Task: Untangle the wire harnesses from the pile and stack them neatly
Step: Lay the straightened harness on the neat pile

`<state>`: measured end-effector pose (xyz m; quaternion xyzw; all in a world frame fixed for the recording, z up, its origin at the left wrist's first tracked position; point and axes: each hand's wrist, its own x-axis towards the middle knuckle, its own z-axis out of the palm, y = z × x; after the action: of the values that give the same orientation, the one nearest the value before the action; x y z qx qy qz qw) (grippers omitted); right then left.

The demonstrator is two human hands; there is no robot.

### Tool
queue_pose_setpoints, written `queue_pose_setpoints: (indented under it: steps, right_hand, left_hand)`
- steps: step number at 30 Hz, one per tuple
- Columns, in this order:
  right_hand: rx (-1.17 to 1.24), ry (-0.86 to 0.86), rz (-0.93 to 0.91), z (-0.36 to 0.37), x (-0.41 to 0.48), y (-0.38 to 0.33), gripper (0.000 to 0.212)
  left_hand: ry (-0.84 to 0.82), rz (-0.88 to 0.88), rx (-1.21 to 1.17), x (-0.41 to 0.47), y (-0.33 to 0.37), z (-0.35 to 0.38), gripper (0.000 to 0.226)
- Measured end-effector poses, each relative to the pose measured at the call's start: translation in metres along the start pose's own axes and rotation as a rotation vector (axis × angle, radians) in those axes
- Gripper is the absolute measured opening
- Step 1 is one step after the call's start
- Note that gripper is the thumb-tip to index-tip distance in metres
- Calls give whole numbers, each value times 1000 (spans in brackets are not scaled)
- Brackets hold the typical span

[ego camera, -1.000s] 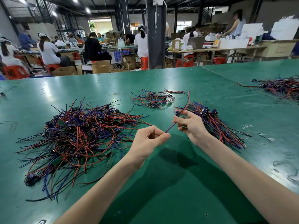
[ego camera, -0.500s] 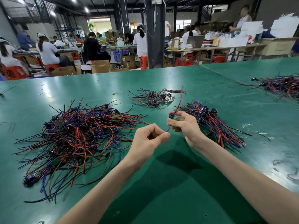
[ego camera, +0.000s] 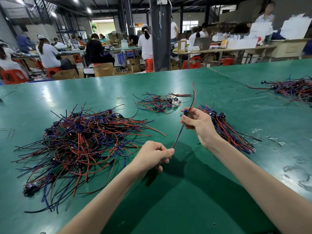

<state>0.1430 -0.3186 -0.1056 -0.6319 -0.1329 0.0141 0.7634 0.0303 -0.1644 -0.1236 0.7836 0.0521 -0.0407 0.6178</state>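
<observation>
Green table (ego camera: 185, 205) lying bare twd near edge. L grip (ego camera: 152, 156) pinching tip of thin red-blue wire harness (ego camera: 178, 136), R grip (ego camera: 199, 122) curling round its connector end, mid-table btwn tangled red-blue-black wire pile (ego camera: 81, 141) & neat wire stack (ego camera: 234, 134).

The single view is worn on the person's head, a wide-angle lens facing forward and down over the green counter (ego camera: 219, 85). Both forearms (ego camera: 101, 200) enter from the bottom edge, so the left hand (ego camera: 152, 157), the right hand (ego camera: 199, 124) and the harness (ego camera: 179, 134) between them sit close under it, near mid-frame. Beyond the counter's far edge it takes in seated workers (ego camera: 49, 53), far off and small.
</observation>
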Motion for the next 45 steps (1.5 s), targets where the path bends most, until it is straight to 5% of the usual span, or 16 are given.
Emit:
queue_pose_setpoints:
  steps: [6, 12, 21, 28, 31, 37, 42, 45]
  right_hand:
    - [-21, 39, 7, -25, 8, -30, 28]
    - [-977, 241, -78, -78, 24, -28, 36]
    - [-1348, 270, -236, -87, 26, -11, 43]
    - [-1575, 22, -186, -78, 26, 0, 59]
    - [-1674, 42, -197, -74, 22, 5, 59]
    - [-1665, 37, -426, -40, 10, 9, 52]
    - [-1627, -241, -462, -6, -12, 34, 51]
    - [-1564, -361, -428, 2, -20, 50, 46]
  left_hand:
    - [-71, -8, -22, -3, 1, 4, 26]
    - [-80, -28, -38, -2, 4, -2, 24]
    - [-101, -40, -55, -1, 4, 3, 24]
    - [-98, -41, -13, -3, 2, 0, 25]
    - [-84, 0, 69, -4, 2, 1, 25]
    - [292, 328, 646, -4, 5, -7, 28]
    - [617, 484, 595, -4, 26, -26, 18]
    - [744, 364, 602, 2, 50, -60, 9]
